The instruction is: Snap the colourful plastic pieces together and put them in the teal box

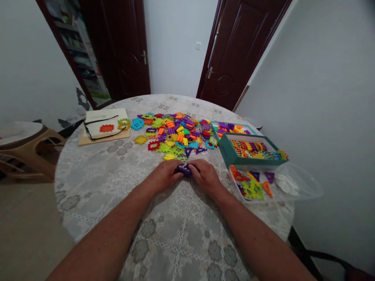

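Note:
Between my two hands, just above the table's middle, is a dark purple plastic building piece. My left hand grips its left end with thumb and fingers closed. On the other end, my right hand pinches it in the same way. Fingers cover both ends, so its full shape is hidden. Right beyond the hands spreads a heap of colourful plastic building pieces, in green, orange, purple, blue, yellow and red. A yellow piece lies closest to my left hand.
At right stand a green box of sorted pieces and a clear plastic tub with loose ones. Behind is another box. Glasses rest on a booklet at left. A patterned cloth covers the round table.

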Demonstrator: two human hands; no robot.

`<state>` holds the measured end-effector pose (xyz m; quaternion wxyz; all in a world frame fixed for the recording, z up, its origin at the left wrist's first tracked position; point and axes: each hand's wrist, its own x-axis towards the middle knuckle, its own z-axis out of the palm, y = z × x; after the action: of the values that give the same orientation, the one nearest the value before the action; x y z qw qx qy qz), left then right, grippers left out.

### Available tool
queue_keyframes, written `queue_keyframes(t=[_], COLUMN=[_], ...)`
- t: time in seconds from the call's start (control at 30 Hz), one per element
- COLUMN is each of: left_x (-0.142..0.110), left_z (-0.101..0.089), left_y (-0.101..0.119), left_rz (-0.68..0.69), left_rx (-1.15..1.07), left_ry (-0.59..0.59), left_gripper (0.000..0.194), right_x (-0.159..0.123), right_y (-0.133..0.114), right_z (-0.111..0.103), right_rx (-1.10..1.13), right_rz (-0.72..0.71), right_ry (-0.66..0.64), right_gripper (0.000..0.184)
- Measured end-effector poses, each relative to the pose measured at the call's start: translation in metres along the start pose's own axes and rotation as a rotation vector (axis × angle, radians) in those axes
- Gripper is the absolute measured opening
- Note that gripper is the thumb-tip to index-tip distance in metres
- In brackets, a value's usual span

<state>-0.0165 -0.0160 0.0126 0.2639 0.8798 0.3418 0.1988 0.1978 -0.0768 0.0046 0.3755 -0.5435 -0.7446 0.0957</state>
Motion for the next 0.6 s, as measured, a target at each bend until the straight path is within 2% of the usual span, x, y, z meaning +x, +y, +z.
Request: queue_keyframes(t=[0.13,0.27,0.33,0.5,0.6], left_x=[0.001,0.003,0.003,0.004,0.004], left_z=[-0.002,-0.001,0.0,0.002,0.0], left_y=[-0.001,-0.005,-0.008,-0.012,-0.009], left_rz=[0.0,0.017,0.02,0.062,0.055], left_rx=[-0.028,-0.099,-0.099,-0.075,-0.061], left_ry=[0.003,0.026,0.031,0.032,0.035], left_gripper=[0.041,0.044,0.045,0.046,0.046], right_x=[0.001,0.001,0.001,0.001,0.002], right_y=[-0.009,-0.017,-0.019,-0.022,-0.026], right_z=[0.001,0.001,0.003,0.004,-0.007], right_rx=[-0.006,-0.011,-0.052,-0.157,-0.183], right_rz=[0.021,-0.018,-0.021,0.033,0.062], right_ry=[-0.047,-0.126,-0.15,-0.146,-0.102], right_gripper=[0.029,0.033,0.04,0.042,0.039])
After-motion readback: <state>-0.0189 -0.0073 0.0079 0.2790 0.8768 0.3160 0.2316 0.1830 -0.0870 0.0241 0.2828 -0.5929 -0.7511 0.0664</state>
